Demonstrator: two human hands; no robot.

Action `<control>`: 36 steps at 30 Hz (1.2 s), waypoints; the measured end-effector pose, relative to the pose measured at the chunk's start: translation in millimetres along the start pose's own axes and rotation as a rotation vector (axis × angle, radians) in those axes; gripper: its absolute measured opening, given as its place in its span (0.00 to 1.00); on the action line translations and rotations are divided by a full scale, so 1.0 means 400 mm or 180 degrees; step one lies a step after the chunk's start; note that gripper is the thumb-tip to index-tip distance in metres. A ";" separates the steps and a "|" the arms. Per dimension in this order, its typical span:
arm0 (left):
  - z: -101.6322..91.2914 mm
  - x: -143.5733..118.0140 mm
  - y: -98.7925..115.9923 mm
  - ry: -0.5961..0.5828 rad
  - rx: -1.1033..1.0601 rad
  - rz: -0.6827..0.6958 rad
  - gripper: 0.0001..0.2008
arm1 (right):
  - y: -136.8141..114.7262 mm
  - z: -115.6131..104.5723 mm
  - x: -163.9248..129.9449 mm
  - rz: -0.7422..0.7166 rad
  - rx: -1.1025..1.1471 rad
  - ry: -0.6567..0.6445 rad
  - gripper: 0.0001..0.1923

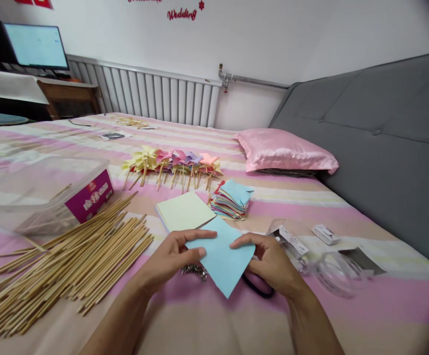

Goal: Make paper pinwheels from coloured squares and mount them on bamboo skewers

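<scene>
Holding one light blue square sheet of paper [226,264] is the job of both bare hands. The left hand [173,254] pinches its left corner between thumb and fingers. The right hand [273,261] grips the right corner, with a finger lying on top. The paper is up in front of the person, above the bed sheet with pink, tan and white stripes [185,325], and one corner points down at the person.

The blue paper and the hands get in the way of some things. A little heap of shiny silver metal bits [196,270] peeks out on the left, and a black loop [261,291] pokes out near the right hand. I cannot tell what the loop belongs to.

Just past the hands lies a flat stack of pale green square paper [186,212]. Beside it is a messy pile of many-coloured paper pieces [232,201], with blue on top. Farther back, a row of bright paper pinwheels on sticks [173,162] lies close together.

On the left, lots of thin tan wooden sticks [85,261] lie near a clear plastic tub with a purple label [92,195]. On the right are a small white box [325,234] and a round clear plastic thing [340,273]. A shiny pink pillow [286,150] sits behind them.
</scene>
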State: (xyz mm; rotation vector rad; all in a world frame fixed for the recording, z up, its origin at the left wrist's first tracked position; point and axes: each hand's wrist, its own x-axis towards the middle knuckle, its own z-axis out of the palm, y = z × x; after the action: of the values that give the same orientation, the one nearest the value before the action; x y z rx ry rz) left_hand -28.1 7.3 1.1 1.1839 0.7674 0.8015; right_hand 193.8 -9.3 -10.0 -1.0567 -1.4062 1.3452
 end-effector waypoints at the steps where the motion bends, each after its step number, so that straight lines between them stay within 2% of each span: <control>1: -0.001 -0.004 0.003 -0.0155 -0.0038 0.0010 0.24 | 0.004 0.000 0.003 -0.0037 0.0064 0.0067 0.08; 3: -0.005 -0.009 0.006 -0.0427 -0.0050 0.0003 0.29 | 0.010 -0.003 0.007 -0.0118 0.0174 0.0135 0.06; 5: -0.008 -0.011 0.007 -0.0504 0.0045 -0.0036 0.32 | 0.011 -0.007 0.009 -0.0186 0.0178 0.0143 0.05; 9: -0.002 -0.002 0.005 -0.0085 0.0272 -0.0159 0.24 | 0.010 -0.011 0.010 -0.0254 0.0067 0.0190 0.07; 14: 0.018 0.007 0.004 0.0443 0.0294 0.0141 0.15 | 0.004 -0.002 0.009 -0.0445 -0.0001 0.0110 0.10; 19: 0.024 0.008 0.002 0.0540 0.0601 0.0277 0.16 | -0.009 0.016 0.010 -0.0698 -0.0044 0.0023 0.10; 25: 0.018 0.009 -0.006 0.0450 0.0659 0.0271 0.15 | -0.004 0.037 0.012 -0.0803 -0.0540 0.0346 0.12; 28: 0.021 0.013 -0.007 0.0562 0.0484 0.0265 0.13 | 0.005 0.044 0.013 -0.0733 -0.0562 0.0494 0.12; 30: 0.027 0.015 -0.006 0.0741 0.0293 0.0316 0.15 | 0.011 0.047 0.014 -0.0693 -0.0478 0.0590 0.13; 32: 0.035 0.016 -0.002 0.0901 0.0098 0.0402 0.21 | 0.017 0.050 0.015 -0.0662 -0.0367 0.0724 0.14; 36: 0.048 0.012 0.005 0.1030 -0.0166 0.0472 0.27 | 0.018 0.061 0.013 -0.0605 -0.0328 0.0944 0.14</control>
State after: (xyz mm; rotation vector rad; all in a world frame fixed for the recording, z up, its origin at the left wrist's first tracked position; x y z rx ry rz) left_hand -9.6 2.7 6.4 1.0860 0.9234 1.1484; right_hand 168.9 -9.6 -17.1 -1.1089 -1.3257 0.9456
